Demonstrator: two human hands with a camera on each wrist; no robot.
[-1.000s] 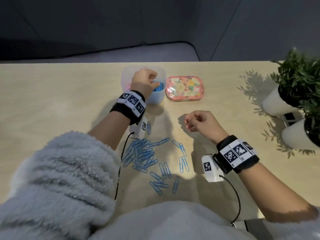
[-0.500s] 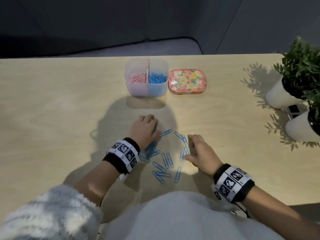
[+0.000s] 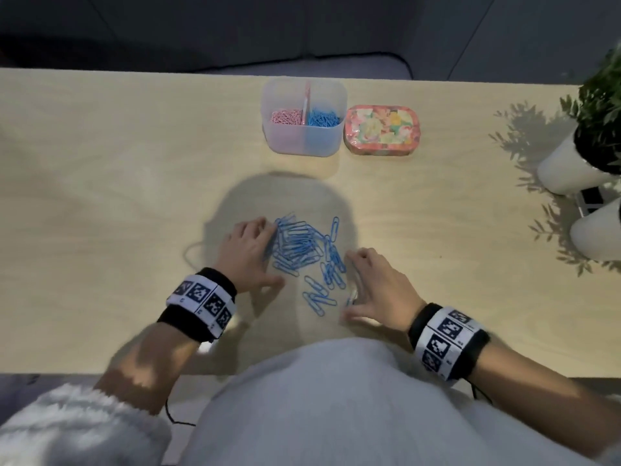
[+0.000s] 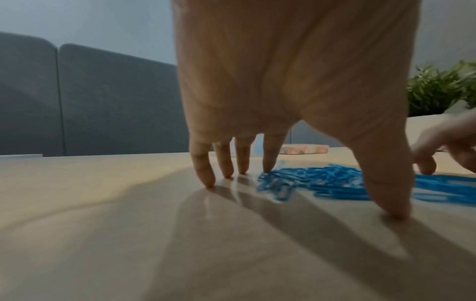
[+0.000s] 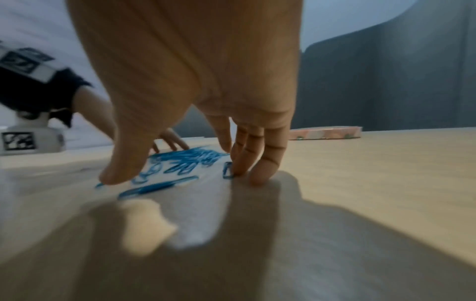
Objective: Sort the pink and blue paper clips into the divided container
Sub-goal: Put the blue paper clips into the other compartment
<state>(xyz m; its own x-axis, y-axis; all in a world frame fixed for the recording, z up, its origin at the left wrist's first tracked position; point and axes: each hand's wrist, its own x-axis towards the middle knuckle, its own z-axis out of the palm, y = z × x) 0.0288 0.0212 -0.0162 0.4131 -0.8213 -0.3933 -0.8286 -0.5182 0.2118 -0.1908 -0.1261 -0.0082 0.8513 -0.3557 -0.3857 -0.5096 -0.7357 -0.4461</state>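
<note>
So both hands are back down, raking the loose blue paper clips (image 3: 304, 255) together.

Half a second ago they lay scattered; now my left hand (image 3: 248, 253) and right hand (image 3: 376, 286), fingers spread flat on the pale wooden table (image 3: 100, 196), bunch them for scooping. Head view shows the translucent divided container (image 3: 304, 117), pink left, blue right; wrist views only show fingertips touching the clips.

Floral tin (image 3: 382, 129) on wooden table (image 3: 117, 169); two potted plants (image 3: 584, 142) far right
</note>
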